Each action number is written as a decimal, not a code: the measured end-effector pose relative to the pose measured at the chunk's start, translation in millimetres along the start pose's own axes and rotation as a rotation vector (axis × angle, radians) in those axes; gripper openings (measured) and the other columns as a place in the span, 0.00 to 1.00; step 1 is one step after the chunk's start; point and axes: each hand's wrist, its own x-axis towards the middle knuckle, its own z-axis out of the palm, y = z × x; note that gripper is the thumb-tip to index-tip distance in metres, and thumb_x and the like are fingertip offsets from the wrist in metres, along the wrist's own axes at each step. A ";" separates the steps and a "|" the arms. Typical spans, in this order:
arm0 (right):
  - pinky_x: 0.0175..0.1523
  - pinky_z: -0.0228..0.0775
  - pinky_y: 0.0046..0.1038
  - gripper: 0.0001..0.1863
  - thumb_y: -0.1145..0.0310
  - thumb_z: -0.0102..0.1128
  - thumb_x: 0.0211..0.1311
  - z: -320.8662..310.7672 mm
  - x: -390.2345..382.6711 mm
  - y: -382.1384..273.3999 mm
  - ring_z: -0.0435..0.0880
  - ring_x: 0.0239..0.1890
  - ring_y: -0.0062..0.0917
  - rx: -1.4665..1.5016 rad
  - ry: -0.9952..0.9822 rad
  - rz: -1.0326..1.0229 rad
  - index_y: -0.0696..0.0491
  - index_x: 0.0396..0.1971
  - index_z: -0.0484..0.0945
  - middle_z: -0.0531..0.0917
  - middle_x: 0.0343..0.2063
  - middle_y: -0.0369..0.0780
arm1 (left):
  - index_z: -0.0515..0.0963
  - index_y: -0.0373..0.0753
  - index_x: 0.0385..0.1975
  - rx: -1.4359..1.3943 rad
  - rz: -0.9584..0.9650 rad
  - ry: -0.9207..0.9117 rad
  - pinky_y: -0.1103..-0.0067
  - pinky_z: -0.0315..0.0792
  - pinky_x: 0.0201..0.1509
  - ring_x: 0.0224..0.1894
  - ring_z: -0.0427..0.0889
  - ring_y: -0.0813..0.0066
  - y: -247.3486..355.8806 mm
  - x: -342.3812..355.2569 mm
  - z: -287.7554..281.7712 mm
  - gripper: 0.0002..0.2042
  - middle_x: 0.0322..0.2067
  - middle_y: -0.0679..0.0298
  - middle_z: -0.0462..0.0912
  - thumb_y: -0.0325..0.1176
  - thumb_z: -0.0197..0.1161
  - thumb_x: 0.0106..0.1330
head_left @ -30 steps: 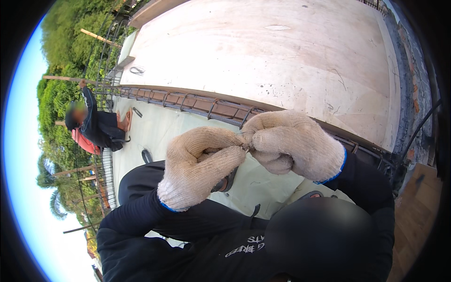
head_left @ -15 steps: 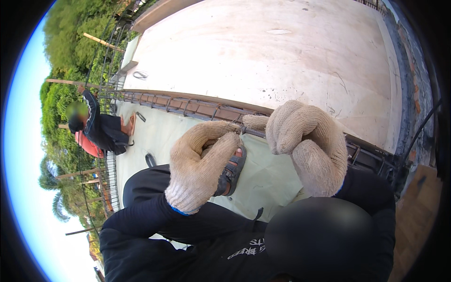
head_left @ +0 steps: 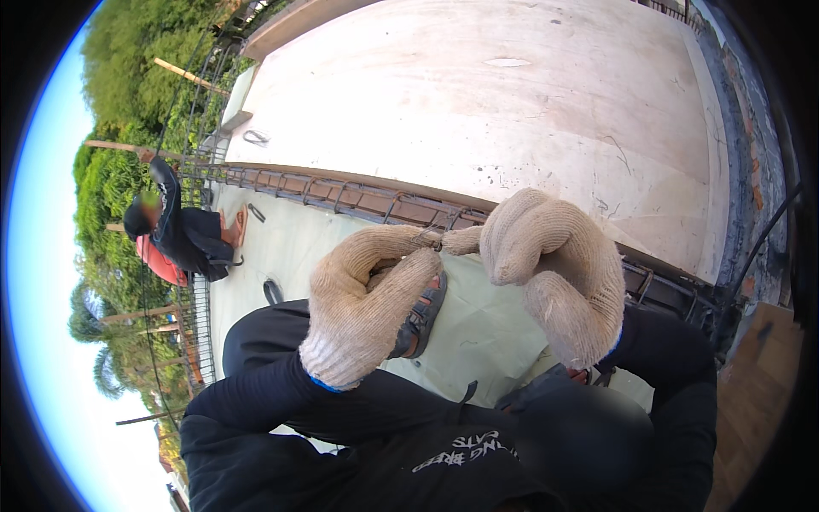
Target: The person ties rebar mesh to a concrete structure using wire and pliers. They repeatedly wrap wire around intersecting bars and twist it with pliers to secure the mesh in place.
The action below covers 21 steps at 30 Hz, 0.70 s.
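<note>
Both my hands wear knitted cream gloves. The thumb and forefinger of my left hand (head_left: 354,299) are pinched together over a thin dark wire (head_left: 438,245). From the right, the forefinger of my right hand (head_left: 563,256) points at that wire and meets the left fingertips. The other right fingers are curled in, and what they hold, if anything, is hidden. Just beyond the fingertips runs a long steel rebar cage (head_left: 341,196) with bent stirrups, lying in a slot; the right hand covers part of it.
Pale plywood sheeting (head_left: 478,102) spreads beyond the cage. My sandalled foot (head_left: 422,317) stands on a greenish sheet (head_left: 478,341) on the near side. A person in dark clothes (head_left: 183,226) squats at the left, by rods and trees. A rough wall edge (head_left: 755,171) borders the right.
The right hand has shifted slightly left and tilted, its forefinger still at the wire. The left hand keeps its pinch, barely moved. My knee area at lower right shows more of the floor.
</note>
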 end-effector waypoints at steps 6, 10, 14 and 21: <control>0.72 0.75 0.54 0.04 0.72 0.62 0.79 1.4 -2.5 4.9 0.79 0.48 0.27 -0.034 0.026 -0.041 0.51 0.47 0.78 0.77 0.43 0.38 | 0.86 0.27 0.54 0.041 -0.001 0.015 0.82 0.83 0.46 0.41 0.89 0.81 0.8 1.3 1.5 0.12 0.39 0.59 0.92 0.26 0.73 0.76; 0.71 0.77 0.49 0.06 0.71 0.64 0.79 3.6 1.9 -2.7 0.80 0.48 0.28 -0.010 0.017 0.021 0.51 0.49 0.78 0.78 0.44 0.39 | 0.86 0.27 0.53 0.073 0.011 0.016 0.83 0.83 0.44 0.39 0.88 0.82 0.4 -0.7 1.1 0.12 0.38 0.59 0.92 0.27 0.73 0.76; 0.70 0.78 0.47 0.07 0.72 0.65 0.76 0.1 -1.4 5.5 0.81 0.49 0.28 -0.048 -0.004 -0.014 0.51 0.49 0.78 0.78 0.44 0.39 | 0.86 0.28 0.53 0.044 0.015 0.009 0.83 0.83 0.43 0.39 0.88 0.82 -2.9 -2.7 1.9 0.11 0.38 0.60 0.92 0.27 0.73 0.76; 0.66 0.80 0.43 0.09 0.79 0.63 0.72 2.1 -4.6 8.5 0.82 0.50 0.28 -0.033 0.029 0.005 0.51 0.48 0.79 0.80 0.45 0.39 | 0.87 0.29 0.53 0.079 0.006 -0.016 0.82 0.84 0.45 0.41 0.90 0.80 1.2 -4.1 0.6 0.11 0.39 0.58 0.92 0.26 0.72 0.76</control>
